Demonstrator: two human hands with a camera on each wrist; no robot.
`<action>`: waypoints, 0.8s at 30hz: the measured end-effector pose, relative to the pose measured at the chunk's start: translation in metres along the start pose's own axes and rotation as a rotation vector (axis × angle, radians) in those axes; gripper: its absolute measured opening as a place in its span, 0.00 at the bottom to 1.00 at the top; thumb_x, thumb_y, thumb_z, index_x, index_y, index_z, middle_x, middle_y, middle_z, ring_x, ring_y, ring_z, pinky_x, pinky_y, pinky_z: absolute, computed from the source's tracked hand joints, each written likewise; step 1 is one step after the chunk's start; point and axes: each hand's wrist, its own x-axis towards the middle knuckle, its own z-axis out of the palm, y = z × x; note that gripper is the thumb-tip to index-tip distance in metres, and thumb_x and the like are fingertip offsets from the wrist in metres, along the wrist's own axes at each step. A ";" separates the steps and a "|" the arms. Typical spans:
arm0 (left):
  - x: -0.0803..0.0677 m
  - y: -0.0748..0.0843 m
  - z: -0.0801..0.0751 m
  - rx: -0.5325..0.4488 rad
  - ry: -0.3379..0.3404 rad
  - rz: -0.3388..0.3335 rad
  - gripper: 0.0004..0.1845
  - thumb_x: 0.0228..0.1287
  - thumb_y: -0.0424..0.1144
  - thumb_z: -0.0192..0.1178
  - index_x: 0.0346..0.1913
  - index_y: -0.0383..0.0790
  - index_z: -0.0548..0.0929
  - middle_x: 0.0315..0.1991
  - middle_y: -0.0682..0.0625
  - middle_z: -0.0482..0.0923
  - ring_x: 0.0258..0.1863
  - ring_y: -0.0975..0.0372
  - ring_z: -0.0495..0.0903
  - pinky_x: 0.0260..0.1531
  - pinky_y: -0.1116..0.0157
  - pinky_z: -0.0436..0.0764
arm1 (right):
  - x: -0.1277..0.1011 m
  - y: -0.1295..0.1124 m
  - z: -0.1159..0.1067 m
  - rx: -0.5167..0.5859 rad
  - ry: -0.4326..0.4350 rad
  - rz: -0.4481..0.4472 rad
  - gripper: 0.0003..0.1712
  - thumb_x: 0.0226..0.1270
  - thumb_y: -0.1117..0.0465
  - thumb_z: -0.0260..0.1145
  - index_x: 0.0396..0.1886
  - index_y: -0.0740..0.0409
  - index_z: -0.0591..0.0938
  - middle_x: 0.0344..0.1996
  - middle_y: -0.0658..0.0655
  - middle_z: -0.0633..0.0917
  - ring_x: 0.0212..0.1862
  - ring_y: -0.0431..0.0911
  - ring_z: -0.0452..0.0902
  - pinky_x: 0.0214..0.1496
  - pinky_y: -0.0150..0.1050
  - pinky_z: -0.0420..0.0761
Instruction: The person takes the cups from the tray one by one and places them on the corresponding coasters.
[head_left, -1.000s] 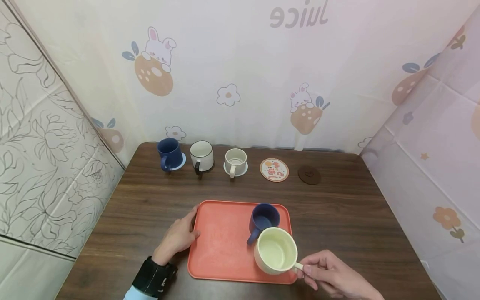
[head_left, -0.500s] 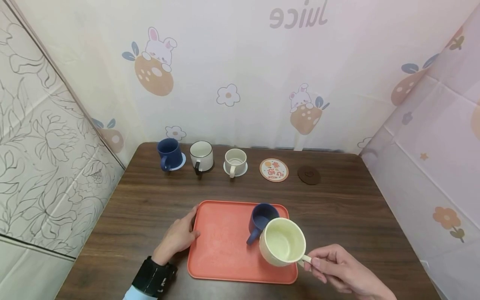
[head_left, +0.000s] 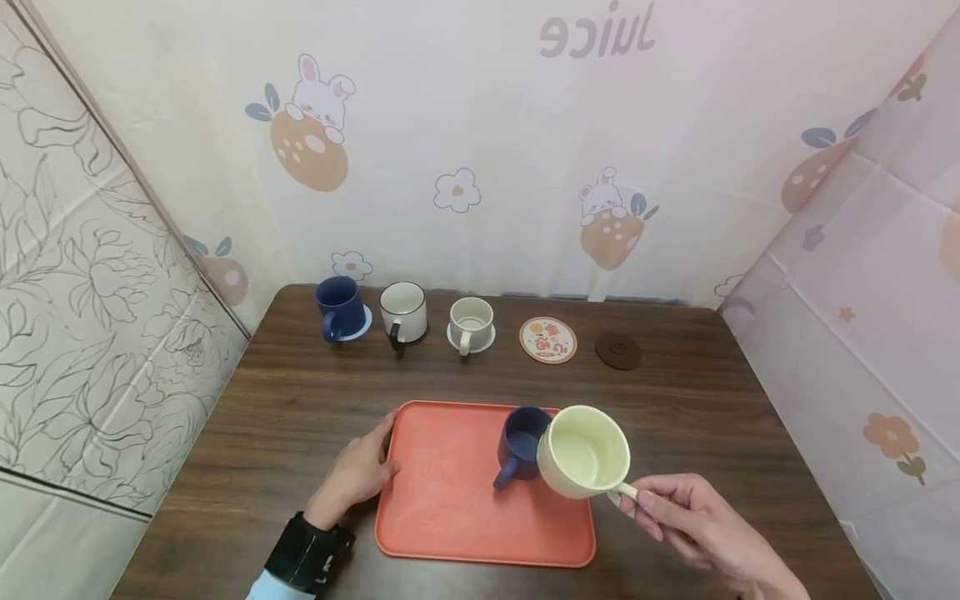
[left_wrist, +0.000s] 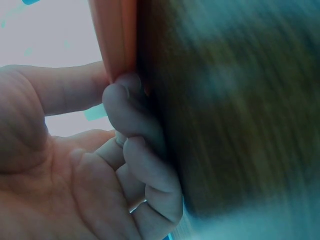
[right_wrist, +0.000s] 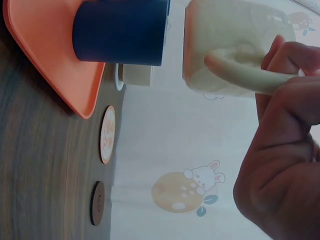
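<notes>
Cream mug [head_left: 584, 452] handle pinched by right hand [head_left: 697, 529].

Left hand [head_left: 352, 477] lies low with fingers [left_wrist: 142, 150] curled, thumb extended — a black wrist strap [head_left: 306, 553] behind it. Right hand [head_left: 701, 533] is raised, fingers pinched.

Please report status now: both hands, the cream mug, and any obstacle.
Right hand pinches cream mug by its handle, lifted above orange tray. Left hand holds tray's left edge. Navy mug on tray, close beside cream mug.
</notes>
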 end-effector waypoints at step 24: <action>-0.001 0.000 0.000 -0.046 0.002 0.024 0.43 0.70 0.30 0.67 0.83 0.37 0.58 0.21 0.48 0.75 0.17 0.59 0.78 0.23 0.60 0.76 | 0.022 -0.004 -0.019 -0.021 0.202 -0.029 0.21 0.89 0.69 0.42 0.53 0.71 0.82 0.30 0.47 0.81 0.14 0.51 0.42 0.12 0.46 0.41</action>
